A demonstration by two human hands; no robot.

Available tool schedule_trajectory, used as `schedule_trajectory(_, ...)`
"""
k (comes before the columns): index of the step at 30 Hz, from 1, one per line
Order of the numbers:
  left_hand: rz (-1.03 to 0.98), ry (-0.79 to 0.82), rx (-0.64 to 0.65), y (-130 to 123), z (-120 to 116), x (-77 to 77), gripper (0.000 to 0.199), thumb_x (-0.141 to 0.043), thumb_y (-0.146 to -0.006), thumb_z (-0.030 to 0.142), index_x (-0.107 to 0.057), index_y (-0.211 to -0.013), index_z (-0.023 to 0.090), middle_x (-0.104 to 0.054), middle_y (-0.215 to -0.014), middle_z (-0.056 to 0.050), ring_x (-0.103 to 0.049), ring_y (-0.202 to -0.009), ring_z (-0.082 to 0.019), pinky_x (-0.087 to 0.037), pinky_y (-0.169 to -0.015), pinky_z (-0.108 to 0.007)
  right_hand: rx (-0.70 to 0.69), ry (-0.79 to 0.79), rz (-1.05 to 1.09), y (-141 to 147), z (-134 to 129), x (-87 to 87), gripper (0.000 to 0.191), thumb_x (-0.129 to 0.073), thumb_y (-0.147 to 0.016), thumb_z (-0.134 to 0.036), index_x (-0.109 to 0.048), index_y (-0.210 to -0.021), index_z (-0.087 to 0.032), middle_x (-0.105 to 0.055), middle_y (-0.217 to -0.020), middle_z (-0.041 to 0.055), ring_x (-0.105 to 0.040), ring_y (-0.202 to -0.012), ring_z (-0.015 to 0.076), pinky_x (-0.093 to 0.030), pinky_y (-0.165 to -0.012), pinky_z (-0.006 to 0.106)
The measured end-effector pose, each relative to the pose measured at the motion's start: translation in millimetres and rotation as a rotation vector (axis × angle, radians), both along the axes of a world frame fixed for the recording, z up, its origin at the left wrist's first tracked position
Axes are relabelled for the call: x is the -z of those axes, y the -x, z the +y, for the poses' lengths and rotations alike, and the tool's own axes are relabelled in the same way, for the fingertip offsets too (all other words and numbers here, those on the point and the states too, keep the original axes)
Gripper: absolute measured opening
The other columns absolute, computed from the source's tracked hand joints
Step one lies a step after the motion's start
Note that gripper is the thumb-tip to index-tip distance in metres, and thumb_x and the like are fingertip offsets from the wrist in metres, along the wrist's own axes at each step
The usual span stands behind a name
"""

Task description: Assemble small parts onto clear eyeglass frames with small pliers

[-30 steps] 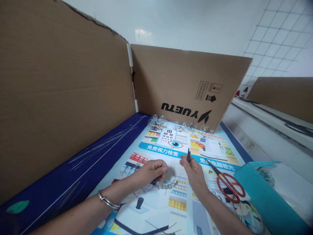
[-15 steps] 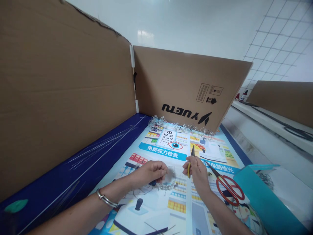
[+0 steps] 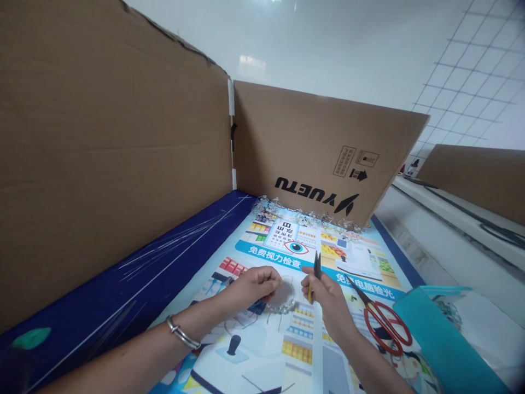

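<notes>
My left hand (image 3: 259, 285), with a silver bangle on its wrist, is closed in a pinch on a beaded bracelet (image 3: 284, 307). Clear beads hang along the lower part of its thin loop, over the printed sheet. To the right, my right hand (image 3: 326, 293) is wrapped round small pliers (image 3: 317, 267) with dark jaws pointing up and yellow handles. The pliers are apart from the bracelet. Beside my right forearm lie scissors (image 3: 385, 324) with red handles, blades pointing away from me.
Cardboard panels (image 3: 328, 142) stand at the back and left. Wired clear-bead pieces (image 3: 303, 216) lie along the back panel's foot. A teal box (image 3: 447, 339) is at the right. Thin wires (image 3: 266, 384) lie on the printed sheet near me, and a green leaf-shaped piece (image 3: 31, 338) lies far left.
My right hand has turned the pliers more upright and shifted slightly left, and their jaws now show apart. The left hand keeps its pinch on the bracelet. The view has shifted slightly.
</notes>
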State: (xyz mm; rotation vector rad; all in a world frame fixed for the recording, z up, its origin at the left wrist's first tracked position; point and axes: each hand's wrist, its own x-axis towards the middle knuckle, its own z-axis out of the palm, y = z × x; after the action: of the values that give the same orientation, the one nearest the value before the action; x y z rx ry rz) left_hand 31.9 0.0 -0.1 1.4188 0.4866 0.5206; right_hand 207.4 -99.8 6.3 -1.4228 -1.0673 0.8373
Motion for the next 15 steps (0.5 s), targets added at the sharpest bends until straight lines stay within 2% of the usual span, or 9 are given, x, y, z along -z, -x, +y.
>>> schedule_trajectory(3,-0.010,-0.011,-0.005,0.5,0.7,1.1,0.020,-0.056,-0.074,0.033,-0.055,-0.077,0.014,-0.054,-0.063,0.001,-0.046,-0.051,-0.007,-0.035,-0.052,-0.020,0.007,-0.143,-0.502,-2.7,-1.2,6.6,0.031,-0.046,-0.083,-0.036,-0.055,-0.110,-0.022,-0.059,-0.094,0.0067,-0.054,-0.086,0.0198,-0.042,-0.077,0.034)
schedule_trajectory(7,-0.022,-0.041,-0.018,1.2,0.9,0.9,0.020,-0.054,-0.076,0.033,-0.054,-0.076,0.014,-0.052,-0.062,0.001,-0.045,-0.052,-0.007,-0.035,-0.052,-0.019,0.003,-0.364,-1.035,-11.8,-3.5,11.6,0.027,-0.053,-0.080,-0.032,-0.056,-0.105,-0.022,-0.060,-0.092,0.0076,-0.051,-0.088,0.0223,-0.038,-0.079,0.037)
schedule_trajectory(11,-0.015,-0.090,-0.046,1.2,1.8,3.0,0.020,-0.053,-0.077,0.034,-0.054,-0.077,0.014,-0.052,-0.063,0.001,-0.046,-0.053,-0.007,-0.036,-0.052,-0.019,-0.016,-0.334,-1.301,-10.8,-5.5,7.6,0.018,-0.053,-0.080,-0.033,-0.059,-0.091,-0.020,-0.058,-0.078,0.0075,-0.050,-0.078,0.0209,-0.036,-0.072,0.035)
schedule_trajectory(15,0.015,-0.148,-0.087,0.1,3.2,7.4,0.020,-0.053,-0.076,0.034,-0.055,-0.076,0.014,-0.052,-0.061,0.001,-0.047,-0.053,-0.008,-0.038,-0.052,-0.019,0.050,-0.294,-1.399,-4.9,-5.5,3.6,0.020,-0.050,-0.082,-0.036,-0.059,-0.090,-0.019,-0.055,-0.077,0.0076,-0.048,-0.077,0.0198,-0.034,-0.071,0.034)
